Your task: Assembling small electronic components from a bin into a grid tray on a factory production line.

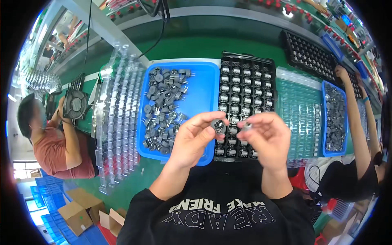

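Note:
My left hand pinches a round dark part with a shiny open face between thumb and fingers. In my right hand, thumb and fingertips close on a small silver round part, a short gap away from the first. Both hands are raised over a black compartment tray, which holds rows of silver cylindrical parts. Left of it, a blue tray contains a heap of dark grey round parts with metal pins; my left hand overlaps its near right corner.
Stacked clear plastic trays stand left and right. Farther right are another blue tray, a black tray and a co-worker's arm. A person sits at left beside a black fan. Cardboard boxes lie lower left.

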The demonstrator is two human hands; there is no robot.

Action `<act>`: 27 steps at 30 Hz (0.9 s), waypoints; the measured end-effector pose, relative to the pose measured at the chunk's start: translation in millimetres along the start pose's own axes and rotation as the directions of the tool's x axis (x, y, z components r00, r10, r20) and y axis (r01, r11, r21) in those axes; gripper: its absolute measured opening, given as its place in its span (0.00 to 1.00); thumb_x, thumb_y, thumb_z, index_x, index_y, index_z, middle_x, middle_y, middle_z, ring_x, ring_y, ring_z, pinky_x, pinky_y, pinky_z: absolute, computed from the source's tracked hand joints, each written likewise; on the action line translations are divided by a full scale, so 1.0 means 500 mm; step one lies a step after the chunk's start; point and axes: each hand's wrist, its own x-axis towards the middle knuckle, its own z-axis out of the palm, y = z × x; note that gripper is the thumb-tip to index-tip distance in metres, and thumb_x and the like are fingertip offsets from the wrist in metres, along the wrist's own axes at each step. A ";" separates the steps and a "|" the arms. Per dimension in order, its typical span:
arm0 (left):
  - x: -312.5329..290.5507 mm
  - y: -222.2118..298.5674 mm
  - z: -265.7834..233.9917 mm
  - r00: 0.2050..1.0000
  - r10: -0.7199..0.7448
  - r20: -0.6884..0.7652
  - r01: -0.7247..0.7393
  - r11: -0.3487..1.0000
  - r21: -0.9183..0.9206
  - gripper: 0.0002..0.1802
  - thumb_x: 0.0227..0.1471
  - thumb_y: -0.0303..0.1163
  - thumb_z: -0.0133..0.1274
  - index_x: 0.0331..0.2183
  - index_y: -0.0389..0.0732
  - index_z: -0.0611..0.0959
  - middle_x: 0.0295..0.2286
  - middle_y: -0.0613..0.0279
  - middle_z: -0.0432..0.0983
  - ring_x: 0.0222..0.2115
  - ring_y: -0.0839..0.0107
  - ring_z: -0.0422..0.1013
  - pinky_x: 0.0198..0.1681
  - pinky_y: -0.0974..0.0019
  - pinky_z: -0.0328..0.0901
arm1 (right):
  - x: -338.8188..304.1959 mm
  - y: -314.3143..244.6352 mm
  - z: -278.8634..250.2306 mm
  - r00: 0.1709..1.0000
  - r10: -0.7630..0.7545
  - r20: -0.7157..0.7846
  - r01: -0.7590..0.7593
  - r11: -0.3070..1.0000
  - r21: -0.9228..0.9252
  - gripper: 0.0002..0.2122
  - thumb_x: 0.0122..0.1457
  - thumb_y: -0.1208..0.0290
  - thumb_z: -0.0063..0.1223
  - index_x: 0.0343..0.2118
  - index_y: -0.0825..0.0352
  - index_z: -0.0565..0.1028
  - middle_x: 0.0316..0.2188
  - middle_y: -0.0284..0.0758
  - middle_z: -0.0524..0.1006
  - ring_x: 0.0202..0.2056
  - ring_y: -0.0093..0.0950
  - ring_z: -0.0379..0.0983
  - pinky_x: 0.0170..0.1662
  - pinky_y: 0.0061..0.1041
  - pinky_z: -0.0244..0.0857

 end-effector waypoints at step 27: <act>-0.032 -0.011 -0.024 0.990 0.141 0.016 -0.142 0.982 0.125 0.19 0.60 0.23 0.58 0.51 0.29 0.77 0.47 0.52 0.78 0.46 0.69 0.76 0.52 0.64 0.71 | 0.005 0.043 0.062 0.919 -0.348 0.188 0.393 0.750 -0.532 0.07 0.50 0.81 0.69 0.31 0.69 0.79 0.32 0.38 0.81 0.34 0.29 0.80 0.37 0.25 0.74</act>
